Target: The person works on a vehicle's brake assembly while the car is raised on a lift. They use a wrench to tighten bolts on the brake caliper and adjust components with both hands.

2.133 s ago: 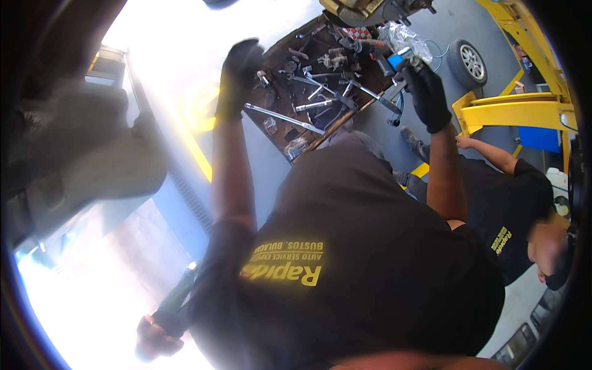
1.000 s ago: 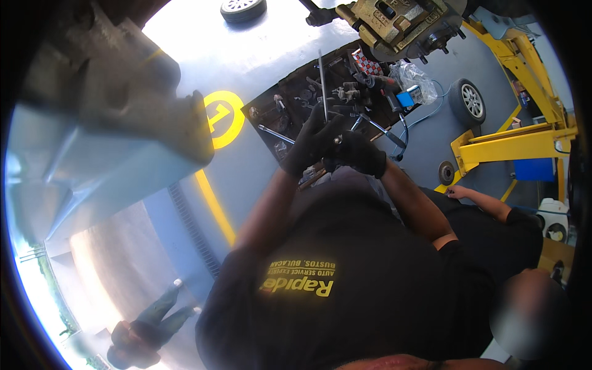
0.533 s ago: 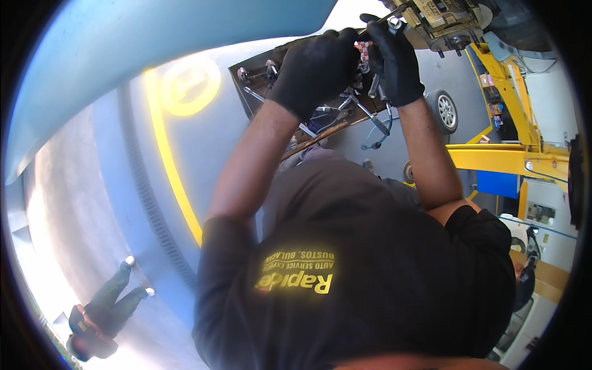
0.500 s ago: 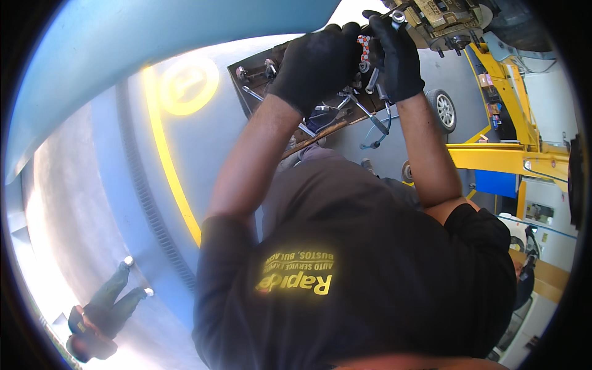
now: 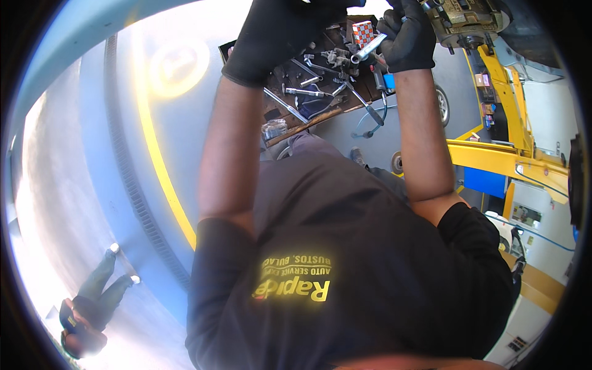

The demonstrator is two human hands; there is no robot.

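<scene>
Both my hands wear black gloves and are raised at the top of the head view. My right hand (image 5: pixel 408 38) is closed round a silver wrench (image 5: pixel 369 49), whose rounded end sticks out to the left, over the tool tray. Just right of this hand is a brake caliper assembly (image 5: pixel 464 21). My left hand (image 5: pixel 274 40) is stretched toward the right hand, its fingers partly cut off by the upper edge. Whether it grips anything is hidden. Below both hands stands the tray (image 5: pixel 327 117), holding several wrenches, a ratchet (image 5: pixel 307 92) and a red-and-white checkered box (image 5: pixel 362 32).
A blue car panel (image 5: pixel 55 55) curves along the upper left. Yellow lift arms (image 5: pixel 493 151) reach in at right, near a wheel (image 5: pixel 443 106) on the floor. Another person (image 5: pixel 92 302) stands far off at lower left. A blue hose (image 5: pixel 370 132) hangs by the tray.
My left hand has moved up and left, uncovering more of the tray. My right hand has shifted slightly up and right, and the wrench now points down-left. The view has shifted a little.
</scene>
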